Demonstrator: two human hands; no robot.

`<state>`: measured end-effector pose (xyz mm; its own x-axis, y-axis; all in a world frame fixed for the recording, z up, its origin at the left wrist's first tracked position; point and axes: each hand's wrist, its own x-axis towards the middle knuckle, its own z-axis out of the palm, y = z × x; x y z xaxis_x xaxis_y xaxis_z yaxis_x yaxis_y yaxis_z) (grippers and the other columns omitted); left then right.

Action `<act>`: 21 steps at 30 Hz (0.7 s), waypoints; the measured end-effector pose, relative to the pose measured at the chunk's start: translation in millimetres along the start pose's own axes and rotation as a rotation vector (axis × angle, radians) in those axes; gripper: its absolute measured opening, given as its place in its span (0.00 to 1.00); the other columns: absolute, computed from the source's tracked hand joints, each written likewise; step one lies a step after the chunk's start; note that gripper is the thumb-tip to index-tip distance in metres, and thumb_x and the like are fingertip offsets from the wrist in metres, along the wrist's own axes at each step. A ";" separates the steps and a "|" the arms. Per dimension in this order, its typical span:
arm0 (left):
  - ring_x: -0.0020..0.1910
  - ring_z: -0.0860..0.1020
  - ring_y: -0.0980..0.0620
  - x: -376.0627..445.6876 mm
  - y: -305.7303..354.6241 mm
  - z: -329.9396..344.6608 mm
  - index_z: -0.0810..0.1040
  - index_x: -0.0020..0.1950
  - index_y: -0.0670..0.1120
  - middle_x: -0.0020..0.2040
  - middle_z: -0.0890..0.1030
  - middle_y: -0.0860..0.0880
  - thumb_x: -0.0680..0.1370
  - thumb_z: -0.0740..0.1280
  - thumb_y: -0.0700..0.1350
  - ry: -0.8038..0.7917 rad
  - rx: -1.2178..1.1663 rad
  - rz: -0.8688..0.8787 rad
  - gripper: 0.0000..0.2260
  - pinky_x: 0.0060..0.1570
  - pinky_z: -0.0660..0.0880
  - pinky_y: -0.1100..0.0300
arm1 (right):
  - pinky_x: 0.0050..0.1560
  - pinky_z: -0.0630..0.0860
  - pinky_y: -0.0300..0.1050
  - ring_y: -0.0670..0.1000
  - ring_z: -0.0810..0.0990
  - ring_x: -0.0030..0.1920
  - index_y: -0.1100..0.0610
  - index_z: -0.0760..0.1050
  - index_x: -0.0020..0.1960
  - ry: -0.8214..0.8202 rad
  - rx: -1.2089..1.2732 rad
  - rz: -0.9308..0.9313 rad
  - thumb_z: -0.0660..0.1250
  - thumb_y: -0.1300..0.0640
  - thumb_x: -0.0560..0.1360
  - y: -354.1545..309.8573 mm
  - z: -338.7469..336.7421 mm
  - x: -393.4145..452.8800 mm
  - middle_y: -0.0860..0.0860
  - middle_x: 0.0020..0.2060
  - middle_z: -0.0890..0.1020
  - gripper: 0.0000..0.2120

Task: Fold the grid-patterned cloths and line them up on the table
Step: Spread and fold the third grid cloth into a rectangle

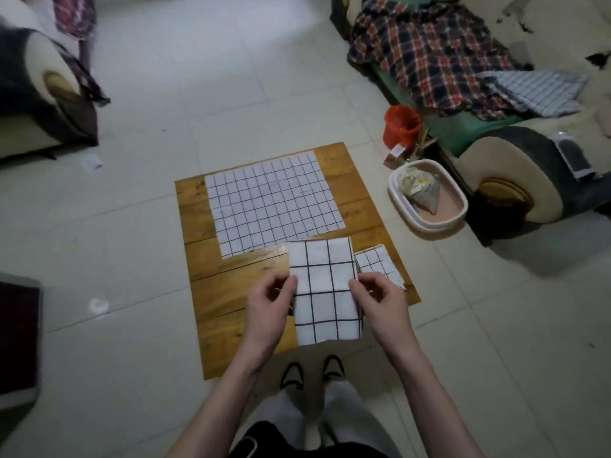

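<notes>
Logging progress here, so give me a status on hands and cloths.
Left hand and right hand pinch the folded grid cloth above the table. Small folded cloth lies beside it. Large cloth still flat. Nothing blocking.

Dim room, glare on the floor beyond, edges blurred and warped.

Matt white woven cloth with black grid lines, folded, soft and faintly creased. Same fabric in the flat sheet and small folded piece. Varnished wooden table, amber, slightly glossy, grain and plank seams showing. Smooth pale floor tiles with a dull sheen. Translucent red plastic bucket. Soft plaid cotton shirt.
</notes>
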<state>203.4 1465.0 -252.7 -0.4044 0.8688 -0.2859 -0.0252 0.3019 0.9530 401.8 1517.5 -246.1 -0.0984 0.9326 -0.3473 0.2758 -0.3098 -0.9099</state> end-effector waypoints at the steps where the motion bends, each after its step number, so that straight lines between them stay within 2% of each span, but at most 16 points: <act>1: 0.39 0.79 0.54 2.4 -3.3 0.4 0.83 0.50 0.44 0.43 0.83 0.47 0.83 0.68 0.41 0.022 0.005 -0.009 0.05 0.37 0.79 0.61 | 0.45 0.79 0.38 0.44 0.81 0.45 0.50 0.82 0.53 -0.034 -0.019 0.005 0.71 0.52 0.80 4.2 2.6 5.6 0.47 0.44 0.84 0.04; 3: 0.40 0.79 0.55 6.6 -12.0 0.9 0.83 0.49 0.47 0.43 0.83 0.49 0.82 0.69 0.41 0.067 0.032 -0.036 0.05 0.39 0.78 0.61 | 0.45 0.80 0.39 0.45 0.81 0.45 0.49 0.81 0.53 -0.093 -0.046 0.017 0.71 0.52 0.80 13.2 8.5 16.6 0.48 0.45 0.83 0.03; 6: 0.46 0.80 0.50 10.8 -29.7 1.6 0.83 0.52 0.49 0.47 0.83 0.46 0.81 0.69 0.41 0.121 0.056 -0.083 0.05 0.47 0.80 0.58 | 0.44 0.80 0.40 0.47 0.81 0.45 0.50 0.81 0.53 -0.152 -0.087 0.021 0.70 0.52 0.80 27.2 17.4 34.2 0.49 0.44 0.83 0.03; 11: 0.41 0.78 0.61 15.2 -60.9 9.4 0.82 0.52 0.49 0.46 0.82 0.46 0.80 0.68 0.35 0.304 0.054 -0.133 0.10 0.44 0.78 0.67 | 0.44 0.81 0.42 0.49 0.81 0.44 0.49 0.80 0.54 -0.249 -0.123 0.037 0.69 0.51 0.81 56.4 34.1 57.8 0.49 0.43 0.82 0.04; 15: 0.43 0.79 0.54 22.3 -100.1 18.5 0.82 0.58 0.47 0.47 0.83 0.46 0.80 0.68 0.35 0.378 0.002 -0.220 0.10 0.42 0.80 0.65 | 0.44 0.78 0.37 0.43 0.80 0.43 0.49 0.81 0.56 -0.313 -0.152 0.047 0.69 0.52 0.81 81.9 46.5 72.2 0.48 0.42 0.82 0.05; 17: 0.45 0.81 0.55 25.4 -120.1 22.6 0.81 0.59 0.49 0.50 0.83 0.49 0.80 0.69 0.35 0.405 -0.011 -0.253 0.12 0.44 0.80 0.64 | 0.45 0.77 0.34 0.40 0.81 0.45 0.48 0.81 0.57 -0.323 -0.169 0.054 0.70 0.53 0.81 95.6 51.8 78.6 0.46 0.44 0.83 0.06; 21: 0.51 0.81 0.56 34.1 -163.7 27.7 0.80 0.62 0.50 0.54 0.82 0.52 0.80 0.70 0.37 0.441 -0.021 -0.286 0.13 0.47 0.79 0.68 | 0.45 0.79 0.36 0.44 0.80 0.44 0.44 0.78 0.55 -0.338 -0.191 0.041 0.71 0.55 0.80 130.3 62.2 90.5 0.51 0.44 0.83 0.06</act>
<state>219.1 1456.2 -421.2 -0.7248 0.5040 -0.4697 -0.2069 0.4910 0.8463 369.4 1550.0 -410.2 -0.3841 0.7966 -0.4669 0.4562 -0.2759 -0.8460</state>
